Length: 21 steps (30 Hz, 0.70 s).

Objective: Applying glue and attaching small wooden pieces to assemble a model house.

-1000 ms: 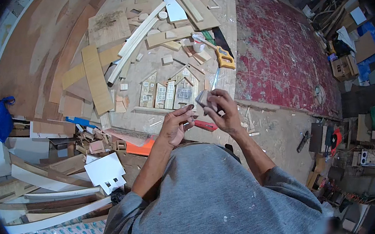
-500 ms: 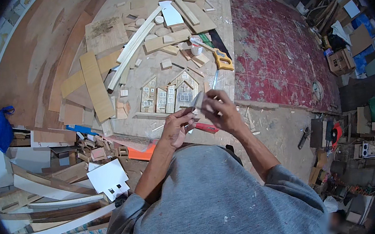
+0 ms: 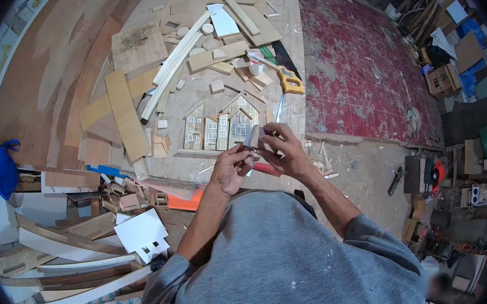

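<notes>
At the near edge of the workbench, my left hand (image 3: 231,169) and my right hand (image 3: 288,152) meet in front of my chest. Between them is a small flat piece (image 3: 250,138), greyish with a light brown edge; its kind is too small to make out. My left thumb and fingers pinch its lower end. The right hand's curled fingers close on its upper side. Just beyond lies a wooden model of house fronts (image 3: 222,129) with pitched roofs and small white windows. Under the right hand shows part of a red object (image 3: 267,169).
A yellow-handled saw (image 3: 290,81) lies at the bench's right edge beside a white tub (image 3: 256,67). Wood strips (image 3: 173,65), boards (image 3: 126,113) and offcuts cover the far bench. An orange sheet (image 3: 186,201) and scrap wood lie at lower left. Beyond the bench is red flooring (image 3: 359,70).
My right hand has come slightly down and left, its fingers closer round the small piece. The left hand stays nearly in place, still pinching. The view has shifted slightly.
</notes>
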Each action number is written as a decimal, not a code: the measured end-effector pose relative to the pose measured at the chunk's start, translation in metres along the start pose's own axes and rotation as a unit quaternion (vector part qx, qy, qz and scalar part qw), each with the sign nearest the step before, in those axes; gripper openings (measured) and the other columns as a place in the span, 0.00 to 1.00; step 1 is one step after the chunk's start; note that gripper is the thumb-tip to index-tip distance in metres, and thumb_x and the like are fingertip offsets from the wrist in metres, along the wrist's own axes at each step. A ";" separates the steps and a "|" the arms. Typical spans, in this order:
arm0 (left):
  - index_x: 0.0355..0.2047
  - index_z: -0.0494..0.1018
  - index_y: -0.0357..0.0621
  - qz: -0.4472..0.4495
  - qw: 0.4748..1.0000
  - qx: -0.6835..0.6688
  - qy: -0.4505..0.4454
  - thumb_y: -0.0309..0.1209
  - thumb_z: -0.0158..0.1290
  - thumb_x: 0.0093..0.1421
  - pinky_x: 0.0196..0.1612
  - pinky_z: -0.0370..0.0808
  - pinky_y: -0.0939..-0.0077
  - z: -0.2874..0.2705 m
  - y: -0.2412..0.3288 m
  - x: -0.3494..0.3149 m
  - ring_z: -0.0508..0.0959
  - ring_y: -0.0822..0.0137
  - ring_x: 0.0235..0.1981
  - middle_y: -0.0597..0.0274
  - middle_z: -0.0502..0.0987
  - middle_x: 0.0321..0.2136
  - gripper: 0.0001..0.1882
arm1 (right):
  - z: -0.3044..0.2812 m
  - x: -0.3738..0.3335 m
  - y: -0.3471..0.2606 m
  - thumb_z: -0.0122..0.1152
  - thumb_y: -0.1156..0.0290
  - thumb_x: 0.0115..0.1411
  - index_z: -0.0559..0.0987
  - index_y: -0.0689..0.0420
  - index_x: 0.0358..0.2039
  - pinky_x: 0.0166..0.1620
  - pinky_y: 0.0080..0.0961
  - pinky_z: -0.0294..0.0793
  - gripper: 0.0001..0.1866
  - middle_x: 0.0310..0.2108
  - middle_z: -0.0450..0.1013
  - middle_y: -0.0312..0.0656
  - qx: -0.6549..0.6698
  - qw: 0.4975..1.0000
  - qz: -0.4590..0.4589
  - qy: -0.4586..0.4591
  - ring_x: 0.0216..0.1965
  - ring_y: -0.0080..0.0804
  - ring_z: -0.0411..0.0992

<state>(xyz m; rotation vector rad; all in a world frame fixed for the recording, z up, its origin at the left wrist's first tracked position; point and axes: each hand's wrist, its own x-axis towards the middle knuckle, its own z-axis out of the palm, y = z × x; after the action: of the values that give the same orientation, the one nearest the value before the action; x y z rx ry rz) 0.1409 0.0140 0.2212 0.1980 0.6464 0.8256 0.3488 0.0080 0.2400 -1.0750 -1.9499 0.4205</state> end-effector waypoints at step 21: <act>0.38 0.78 0.34 0.106 0.719 0.593 0.346 0.23 0.55 0.54 0.35 0.78 0.63 -0.263 -0.088 -0.003 0.81 0.51 0.29 0.45 0.80 0.37 0.11 | -0.015 -0.149 0.063 0.67 0.72 0.56 0.77 0.62 0.40 0.43 0.38 0.73 0.13 0.41 0.72 0.53 -0.112 0.954 0.276 -0.026 0.39 0.50 0.73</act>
<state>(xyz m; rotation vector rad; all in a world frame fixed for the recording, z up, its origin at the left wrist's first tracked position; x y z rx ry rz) 0.0343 -0.0682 -0.0215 1.1926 1.8673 0.5625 0.4345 -0.0781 0.1327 -1.7832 -1.7478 0.5374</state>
